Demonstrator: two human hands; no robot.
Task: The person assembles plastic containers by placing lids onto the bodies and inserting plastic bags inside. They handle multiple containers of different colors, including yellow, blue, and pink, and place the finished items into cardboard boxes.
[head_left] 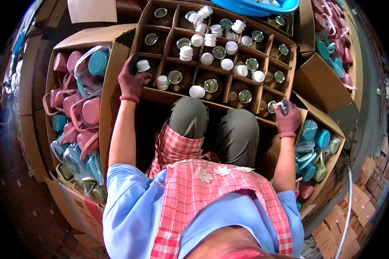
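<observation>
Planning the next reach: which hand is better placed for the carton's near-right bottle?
Probably the right hand: it is beside that bottle, while the left hand is across the carton, at a white cap.

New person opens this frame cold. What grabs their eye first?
Probably the white stoppers scattered over the divided cardboard box at upper centre, among shiny round tops. Next, perhaps the red-and-white checked apron at lower centre and the pink and teal containers at left. The gloved left hand and right hand flank the box.
</observation>
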